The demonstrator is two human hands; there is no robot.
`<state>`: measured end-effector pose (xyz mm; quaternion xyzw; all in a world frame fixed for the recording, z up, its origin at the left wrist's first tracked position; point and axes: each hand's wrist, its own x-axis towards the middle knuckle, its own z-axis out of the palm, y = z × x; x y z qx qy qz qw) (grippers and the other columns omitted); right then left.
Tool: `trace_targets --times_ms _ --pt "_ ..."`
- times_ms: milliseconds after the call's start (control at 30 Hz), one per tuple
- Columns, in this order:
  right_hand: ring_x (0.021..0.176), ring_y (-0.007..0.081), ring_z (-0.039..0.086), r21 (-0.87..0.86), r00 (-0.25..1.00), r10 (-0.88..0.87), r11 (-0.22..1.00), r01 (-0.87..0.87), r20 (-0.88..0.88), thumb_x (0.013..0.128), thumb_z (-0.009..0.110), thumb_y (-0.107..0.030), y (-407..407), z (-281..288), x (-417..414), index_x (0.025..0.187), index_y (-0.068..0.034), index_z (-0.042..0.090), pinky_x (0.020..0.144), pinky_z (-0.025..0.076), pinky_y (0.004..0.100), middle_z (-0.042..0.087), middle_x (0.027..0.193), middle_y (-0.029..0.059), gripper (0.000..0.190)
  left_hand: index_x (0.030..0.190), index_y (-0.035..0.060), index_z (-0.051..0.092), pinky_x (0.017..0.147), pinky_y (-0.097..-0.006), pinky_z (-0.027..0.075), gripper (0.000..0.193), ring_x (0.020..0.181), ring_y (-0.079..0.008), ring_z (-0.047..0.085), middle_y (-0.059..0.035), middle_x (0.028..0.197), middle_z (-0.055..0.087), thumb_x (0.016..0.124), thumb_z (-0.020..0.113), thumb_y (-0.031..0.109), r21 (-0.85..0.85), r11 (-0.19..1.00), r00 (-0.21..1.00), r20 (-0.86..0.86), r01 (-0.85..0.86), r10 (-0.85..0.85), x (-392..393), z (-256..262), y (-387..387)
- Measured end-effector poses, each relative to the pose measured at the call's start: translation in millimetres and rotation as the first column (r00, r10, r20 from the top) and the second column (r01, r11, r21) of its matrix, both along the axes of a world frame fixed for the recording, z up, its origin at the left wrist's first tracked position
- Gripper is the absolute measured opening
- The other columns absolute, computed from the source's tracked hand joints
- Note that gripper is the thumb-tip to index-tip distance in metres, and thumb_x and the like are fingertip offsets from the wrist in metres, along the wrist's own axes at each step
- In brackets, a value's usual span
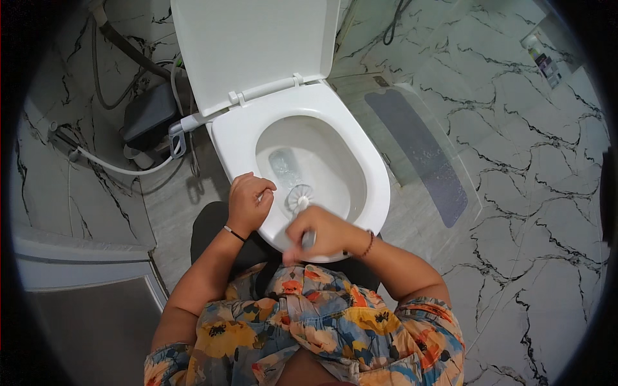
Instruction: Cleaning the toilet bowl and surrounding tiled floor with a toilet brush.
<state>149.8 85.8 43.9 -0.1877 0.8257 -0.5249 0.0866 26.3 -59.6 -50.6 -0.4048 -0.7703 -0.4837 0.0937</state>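
My right hand [321,234] grips the handle of a toilet brush, over the front rim of a white toilet bowl. The round head of the toilet brush [300,197] is inside the bowl, close to the water [285,166] at its bottom. My left hand [250,200] is at the left side of the toilet seat [374,169], with its fingers curled and nothing seen in them; whether it rests on the seat I cannot tell. The toilet lid [256,48] stands raised behind the bowl.
Left of the toilet are a bidet sprayer [177,140] with a white hose [125,171], a dark bin [149,113] and a grey drain hose [130,53]. A glass panel and a grey mat [420,154] lie to the right. Bottles [543,60] stand at the upper right.
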Motion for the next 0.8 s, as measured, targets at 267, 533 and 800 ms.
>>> trace_targets --times_ms 267,533,800 --pt "0.047 0.0169 0.043 0.074 0.988 -0.147 0.986 0.150 -0.050 0.072 0.076 -0.023 24.6 -20.6 -14.4 0.052 -0.004 0.051 0.048 0.034 0.0284 0.045 0.049 0.0069 0.037 0.072 0.0074 0.064 0.091 -0.0424 0.042 0.009 0.065 -0.0260 0.057 -0.0054 0.064 0.060 0.072 0.056 0.008 -0.024 1.000 0.999 0.032 0.018 -0.017 2.3 8.0 0.7" --pt "0.044 0.0295 0.043 0.196 0.976 -0.109 0.970 0.146 -0.188 0.070 0.072 -0.048 20.4 -37.0 -4.9 0.050 -0.006 0.047 0.046 0.036 0.0360 0.045 0.048 0.0110 0.053 0.071 0.0071 0.064 0.090 -0.0423 0.043 0.008 0.066 -0.0258 0.058 -0.0054 0.065 0.061 0.072 0.056 0.009 -0.011 1.000 1.000 0.016 0.017 -0.017 3.1 9.3 0.7" --pt "0.047 0.0307 0.046 0.292 0.959 -0.087 0.942 0.168 -0.270 0.069 0.073 -0.048 21.5 -33.6 -5.0 0.051 -0.006 0.050 0.047 0.037 0.0348 0.047 0.049 0.0112 0.052 0.071 0.0070 0.064 0.090 -0.0424 0.043 0.008 0.067 -0.0253 0.058 -0.0051 0.066 0.061 0.072 0.056 0.008 -0.027 1.000 1.000 0.016 0.014 -0.013 1.9 6.0 -0.9"
